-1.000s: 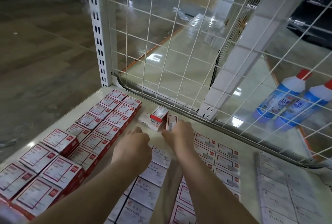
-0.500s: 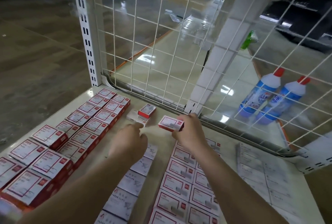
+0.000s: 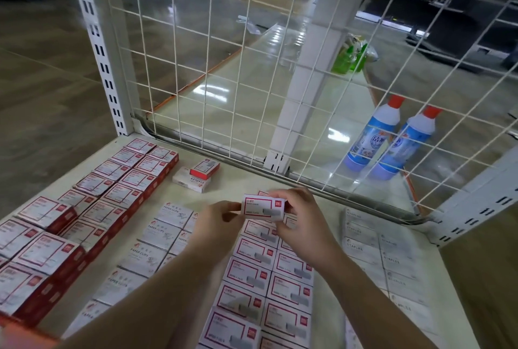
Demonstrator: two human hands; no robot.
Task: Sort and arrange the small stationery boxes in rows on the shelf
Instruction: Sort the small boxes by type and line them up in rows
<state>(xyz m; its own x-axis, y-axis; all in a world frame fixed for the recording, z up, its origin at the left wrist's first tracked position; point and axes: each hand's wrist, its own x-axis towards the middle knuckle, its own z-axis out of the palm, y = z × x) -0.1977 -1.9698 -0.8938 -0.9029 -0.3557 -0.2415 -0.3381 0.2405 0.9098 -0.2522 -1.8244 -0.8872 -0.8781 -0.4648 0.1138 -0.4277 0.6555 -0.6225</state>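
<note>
I hold a small white box with a red border in both hands above the shelf. My left hand pinches its left end and my right hand grips its right end. Under it run two rows of matching red-bordered boxes. Rows of red boxes fill the left side. White paper clip boxes lie in between. White staples boxes line the right. Two loose boxes, a red one on a white one, sit near the back.
A white wire grid closes the back of the shelf, with a slotted upright post at the left corner. Behind the grid stand two blue bottles with red caps and green packs.
My right hand has lifted the red-bordered box from near the back and brought it toward me. My left hand has come over and taken its left end.
</note>
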